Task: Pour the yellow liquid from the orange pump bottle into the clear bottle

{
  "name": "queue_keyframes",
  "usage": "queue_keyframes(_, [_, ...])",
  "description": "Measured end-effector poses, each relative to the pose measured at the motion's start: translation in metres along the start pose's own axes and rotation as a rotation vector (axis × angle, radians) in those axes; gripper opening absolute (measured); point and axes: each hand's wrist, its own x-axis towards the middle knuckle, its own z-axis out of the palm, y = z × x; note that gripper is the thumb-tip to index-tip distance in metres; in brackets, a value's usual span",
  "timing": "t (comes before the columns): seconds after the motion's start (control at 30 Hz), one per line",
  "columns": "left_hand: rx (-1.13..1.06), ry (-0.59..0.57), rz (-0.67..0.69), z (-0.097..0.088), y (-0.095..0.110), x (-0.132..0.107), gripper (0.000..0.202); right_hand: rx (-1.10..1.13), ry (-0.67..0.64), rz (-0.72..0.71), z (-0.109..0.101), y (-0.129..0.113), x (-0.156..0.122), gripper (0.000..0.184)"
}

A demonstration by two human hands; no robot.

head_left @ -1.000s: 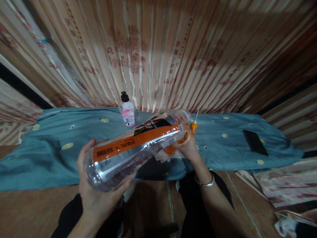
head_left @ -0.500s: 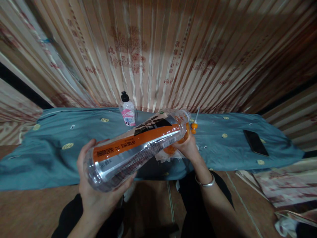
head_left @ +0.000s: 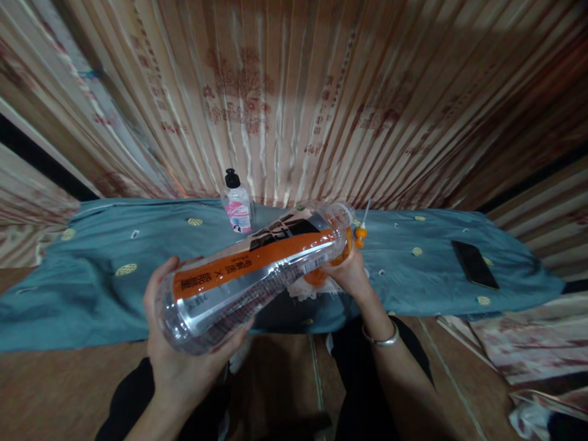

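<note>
The pleated, shiny beige curtain [head_left: 285, 92] printed with reddish motifs fills everything beyond the hands, and its edges run out of sight on all sides. Below it lies a teal cloth with small yellow embroidered rounds [head_left: 92, 288]. The cloth is soft and rumpled, and its middle is hidden behind what the person holds.

That thing is a long clear plastic bottle with an orange and silver label [head_left: 252, 269]. Its wall is ribbed and glossy, and it is held slantwise in the air above the cloth's near edge, base towards the person and neck away to the right. The left hand [head_left: 184, 361] cups the base from underneath, thumb up one side and fingers curled round the other, closed firmly on it. The right hand [head_left: 351, 275] is at the neck end, wrist bent, with a silver bangle [head_left: 381, 337] on the forearm behind it. Its fingers are hidden behind the bottle and a blurred orange lump [head_left: 315, 277], so I cannot tell which of the two it grasps or how tightly.

Well off to the right of that hand a flat black phone [head_left: 474, 263] lies on the cloth. Beyond the bottle's middle stands a small clear bottle with a black cap and pink label [head_left: 237, 205]. Just past the right hand's knuckles is a thin pale stick with an orange bead [head_left: 361, 229], too small to make out.
</note>
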Motion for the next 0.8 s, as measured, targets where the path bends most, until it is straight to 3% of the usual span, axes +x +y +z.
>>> queue_keyframes(0.8, [-0.058, 0.002, -0.054, -0.0004, 0.0048, 0.0018, 0.1, 0.031, 0.01, 0.01, 0.001, -0.0009, 0.0003, 0.077])
